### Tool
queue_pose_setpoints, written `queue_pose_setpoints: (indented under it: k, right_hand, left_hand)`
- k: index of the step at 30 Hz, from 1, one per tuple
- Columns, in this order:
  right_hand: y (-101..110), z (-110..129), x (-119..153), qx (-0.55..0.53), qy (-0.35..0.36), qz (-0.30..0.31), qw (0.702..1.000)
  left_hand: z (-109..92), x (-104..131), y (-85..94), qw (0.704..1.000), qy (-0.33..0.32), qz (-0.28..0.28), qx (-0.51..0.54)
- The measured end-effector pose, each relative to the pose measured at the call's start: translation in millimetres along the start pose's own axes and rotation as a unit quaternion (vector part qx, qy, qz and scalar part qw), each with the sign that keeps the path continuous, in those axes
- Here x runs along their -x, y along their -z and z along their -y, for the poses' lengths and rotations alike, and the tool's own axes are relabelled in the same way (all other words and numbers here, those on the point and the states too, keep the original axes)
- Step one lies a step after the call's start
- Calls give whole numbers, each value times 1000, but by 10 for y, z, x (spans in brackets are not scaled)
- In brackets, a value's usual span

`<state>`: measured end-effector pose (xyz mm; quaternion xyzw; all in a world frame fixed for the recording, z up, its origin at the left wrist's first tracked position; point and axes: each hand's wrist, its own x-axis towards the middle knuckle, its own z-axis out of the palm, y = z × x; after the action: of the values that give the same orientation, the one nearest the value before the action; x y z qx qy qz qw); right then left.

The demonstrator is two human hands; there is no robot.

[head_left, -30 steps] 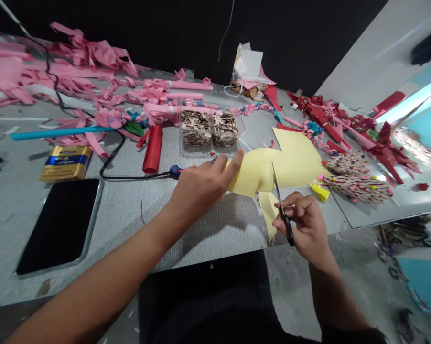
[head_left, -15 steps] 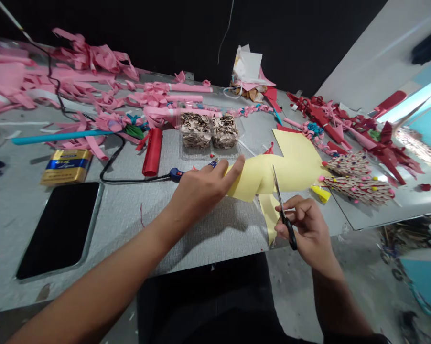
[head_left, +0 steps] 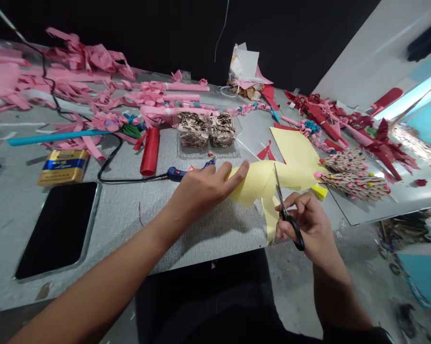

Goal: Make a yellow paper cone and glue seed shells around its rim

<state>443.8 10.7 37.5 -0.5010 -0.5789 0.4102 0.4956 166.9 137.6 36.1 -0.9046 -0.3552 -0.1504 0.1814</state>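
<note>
A curled yellow paper sheet [head_left: 297, 153] lies across the middle of the table. My left hand [head_left: 206, 188] grips its left end, the fingers lying along the paper and the thumb partly hidden. In my right hand [head_left: 308, 222] are black-handled scissors [head_left: 291, 223], their blades pointing up and away against the yellow paper. A narrower yellow strip [head_left: 270, 217] hangs down beside the scissors near the front edge. Just beyond my left hand is a blue tool [head_left: 176, 174] with a black cord. Two bundles studded with coloured beads [head_left: 355, 184] touch the sheet's right end.
A phone [head_left: 59, 229] and a gold box [head_left: 63, 167] lie at the left. Behind are a red roll [head_left: 150, 152], a clear tray [head_left: 208, 152] of folded pieces and pink strips [head_left: 90, 57]. Red paper pieces [head_left: 319, 114] lie at the back right.
The view has shifted slightly. The yellow paper is curled more near my left hand, and the scissors have tilted a little, their handles further right. A red scrap behind the paper shows more.
</note>
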Motion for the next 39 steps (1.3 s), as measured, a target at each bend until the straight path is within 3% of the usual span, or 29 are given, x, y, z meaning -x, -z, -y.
queue_pose_setpoints:
  k: [6, 18, 26, 33, 39]
  right_hand:
    - [18, 34, -19, 2, 8, -2, 1000]
    - [-22, 78, 65, 12, 23, -20, 999]
    - [-38, 99, 52, -5, -1, -16, 1000]
    - [-53, 165, 65, -40, -24, -20, 999]
    - [-134, 197, 68, -32, -11, -50, 998]
  left_hand:
    - [-9, 8, -6, 998, -37, -32, -38]
    - [48, 32, -4, 996, -44, -62, -46]
    - [42, 38, 3, 997, -64, -48, -8]
    - [23, 60, 10, 983, -123, -121, -56]
    - [24, 52, 45, 990, -111, -83, -28]
